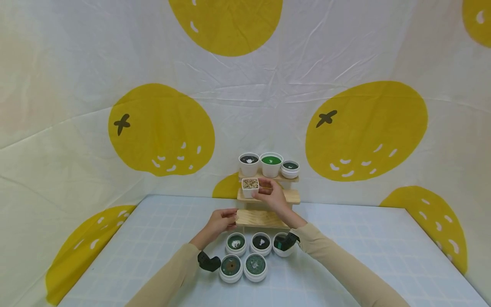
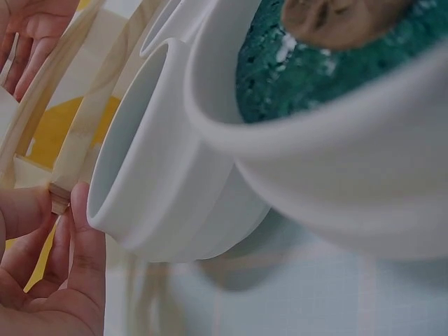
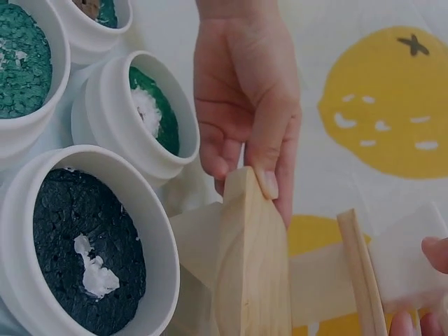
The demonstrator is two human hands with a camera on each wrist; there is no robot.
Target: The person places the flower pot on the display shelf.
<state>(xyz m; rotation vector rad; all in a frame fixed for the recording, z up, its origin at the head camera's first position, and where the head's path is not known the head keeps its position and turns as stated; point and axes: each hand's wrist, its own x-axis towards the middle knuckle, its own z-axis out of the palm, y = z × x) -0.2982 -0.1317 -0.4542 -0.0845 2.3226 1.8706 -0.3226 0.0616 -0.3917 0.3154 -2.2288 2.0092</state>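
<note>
My left hand (image 1: 219,222) pinches the left end of the lowest board (image 1: 258,218) of a wooden three-tier stand. In the left wrist view, thumb and fingers (image 2: 80,259) close around that board's corner. My right hand (image 1: 273,196) holds a small square white pot (image 1: 250,194) from its right side, at the left end of the middle board (image 1: 291,196). Tan, pebble-like bits fill the pot. The right wrist view shows the pot's side (image 3: 409,259) right at a board's edge, with only some fingertips (image 3: 437,255) of that hand visible.
Three white pots with dark or green fill, among them a green-filled pot (image 1: 271,165), stand on the top board. In front of the stand, several round white pots sit on the pale checked tablecloth (image 1: 126,256), including a brown-centred one (image 1: 231,268). A fruit-print curtain (image 1: 245,115) hangs behind.
</note>
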